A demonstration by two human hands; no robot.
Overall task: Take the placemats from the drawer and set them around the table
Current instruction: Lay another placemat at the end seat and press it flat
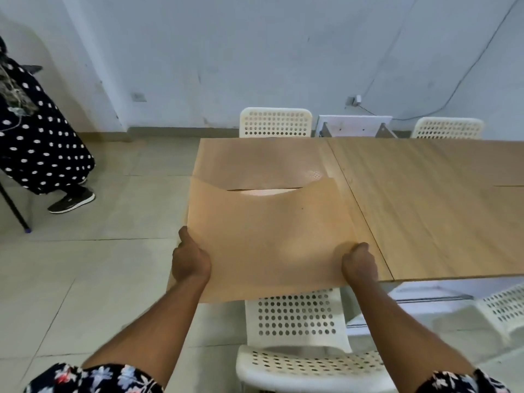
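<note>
I hold a thin tan placemat (269, 236) over the left end of the wooden table (425, 208). My left hand (191, 259) grips its near left edge and my right hand (358, 265) grips its near right edge. The mat's near part hangs out past the table's front edge, and its far edge sags in the middle. A second tan placemat (255, 160) lies flat on the far left part of the table, just beyond the held one.
A white perforated chair (297, 321) stands right below the held mat. Two more chairs (275, 121) (448, 127) stand at the table's far side, and another chair (504, 307) at the near right. A person in a dotted dress (42, 143) stands at the left on the tiled floor.
</note>
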